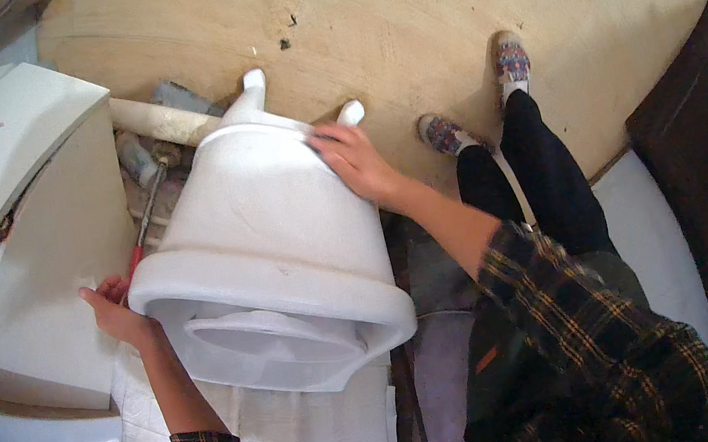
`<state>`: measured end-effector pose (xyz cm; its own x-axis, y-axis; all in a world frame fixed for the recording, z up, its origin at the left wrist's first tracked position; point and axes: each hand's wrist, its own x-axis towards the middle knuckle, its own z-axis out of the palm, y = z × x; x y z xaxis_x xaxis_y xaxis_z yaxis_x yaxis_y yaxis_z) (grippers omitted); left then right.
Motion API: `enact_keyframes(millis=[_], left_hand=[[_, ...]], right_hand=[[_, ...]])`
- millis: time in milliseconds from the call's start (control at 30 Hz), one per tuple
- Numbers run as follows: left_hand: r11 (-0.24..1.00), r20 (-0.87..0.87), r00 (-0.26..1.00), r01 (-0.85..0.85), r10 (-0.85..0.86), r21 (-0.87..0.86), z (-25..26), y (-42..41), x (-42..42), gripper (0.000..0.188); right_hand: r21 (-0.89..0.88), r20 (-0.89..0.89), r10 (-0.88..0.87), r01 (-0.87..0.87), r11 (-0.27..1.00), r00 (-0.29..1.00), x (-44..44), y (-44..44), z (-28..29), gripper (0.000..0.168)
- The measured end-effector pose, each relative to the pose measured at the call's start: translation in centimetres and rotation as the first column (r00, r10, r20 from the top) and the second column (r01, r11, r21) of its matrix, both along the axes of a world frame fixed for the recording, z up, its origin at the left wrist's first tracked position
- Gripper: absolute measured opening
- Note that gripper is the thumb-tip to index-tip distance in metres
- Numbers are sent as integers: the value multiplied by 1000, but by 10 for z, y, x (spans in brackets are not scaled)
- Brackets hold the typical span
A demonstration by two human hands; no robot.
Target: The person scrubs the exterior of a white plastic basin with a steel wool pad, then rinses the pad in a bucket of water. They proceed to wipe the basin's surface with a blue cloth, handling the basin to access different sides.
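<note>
In front of me a white moulded plastic piece [266, 200], shaped like a seat with short legs, lies tipped over. Its legs point towards the far side and its hollow, rimmed end faces me. My right hand [355, 164] lies on its upper side with the fingers bent over the edge near one leg. At the left end of the rim is my left hand [120, 313], its fingers curled and partly hidden. Just beside those fingers a tool with a red handle [136, 259] and a metal shaft [151, 206] leans. Whether the left hand grips the handle or the rim I cannot tell.
A white cabinet [59, 263] with red flower decorations stands close on the left. Beyond the piece lies a pale tube [165, 119]. White padded sheeting [319, 430] is below it. Dark furniture [702, 162] borders the right; dark specks [285, 43] dot the tan floor [389, 11].
</note>
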<state>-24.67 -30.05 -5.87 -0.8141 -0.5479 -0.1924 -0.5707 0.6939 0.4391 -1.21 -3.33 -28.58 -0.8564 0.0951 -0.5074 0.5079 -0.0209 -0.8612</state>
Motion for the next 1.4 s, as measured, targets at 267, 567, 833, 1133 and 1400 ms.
enact_keyframes(millis=[267, 567, 833, 1133, 1400], left_hand=[[999, 69, 997, 43, -44, 11, 1, 9, -1, 62], [1000, 49, 999, 6, -5, -11, 1, 0, -1, 60], [999, 52, 999, 2, -4, 44, 0, -6, -3, 57], [996, 18, 996, -88, 88, 8, 2, -12, 1, 56], [998, 59, 997, 55, -56, 25, 3, -17, -1, 56]], right_hand=[[-196, 155, -184, 212, 957, 971, -1, 5, -24, 21], [-427, 276, 142, -11, 904, 951, -47, 30, -41, 15], [-227, -18, -13, 8, 974, 1000, -64, 15, -46, 14], [-271, 296, -11, 95, 958, 955, 27, 25, -36, 15], [-208, 696, -48, 265, 941, 716, 60, 55, -32, 26]])
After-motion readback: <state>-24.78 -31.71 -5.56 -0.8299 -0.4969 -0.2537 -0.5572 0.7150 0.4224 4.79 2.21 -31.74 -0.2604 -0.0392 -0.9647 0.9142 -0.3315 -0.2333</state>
